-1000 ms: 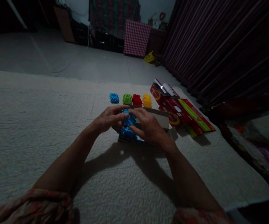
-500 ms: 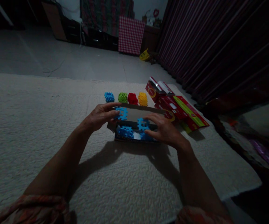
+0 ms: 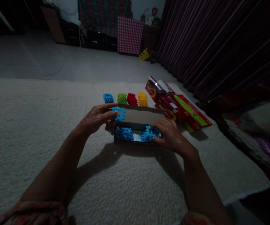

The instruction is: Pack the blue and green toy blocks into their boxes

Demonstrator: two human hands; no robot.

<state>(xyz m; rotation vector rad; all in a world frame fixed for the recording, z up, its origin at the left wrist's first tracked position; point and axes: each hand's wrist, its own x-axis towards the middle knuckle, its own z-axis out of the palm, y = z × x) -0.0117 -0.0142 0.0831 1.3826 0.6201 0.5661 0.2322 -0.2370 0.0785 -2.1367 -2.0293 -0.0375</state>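
An open cardboard box (image 3: 139,113) with its flap raised at the back lies on the quilted mat. Inside it are blue interlocking toy blocks (image 3: 125,133) on the left and right, with a whitish patch between them. My left hand (image 3: 97,117) is closed on a flat blue block piece (image 3: 119,114), held at the flap's left end. Over the box's right half, my right hand (image 3: 172,134) pinches another blue piece (image 3: 150,132), which overlaps the blue blocks below. Whether that piece touches them I cannot tell.
Behind the box stand blue (image 3: 108,98), green (image 3: 122,98), red (image 3: 132,99) and yellow block stacks (image 3: 142,99) in a row. Red cartons (image 3: 172,106) lie to the right. A dark curtain (image 3: 186,40) hangs beyond the quilted mat (image 3: 43,125).
My right hand has moved right and down with its blue piece, into the box's right part. My left hand has shifted slightly left, still holding its piece.
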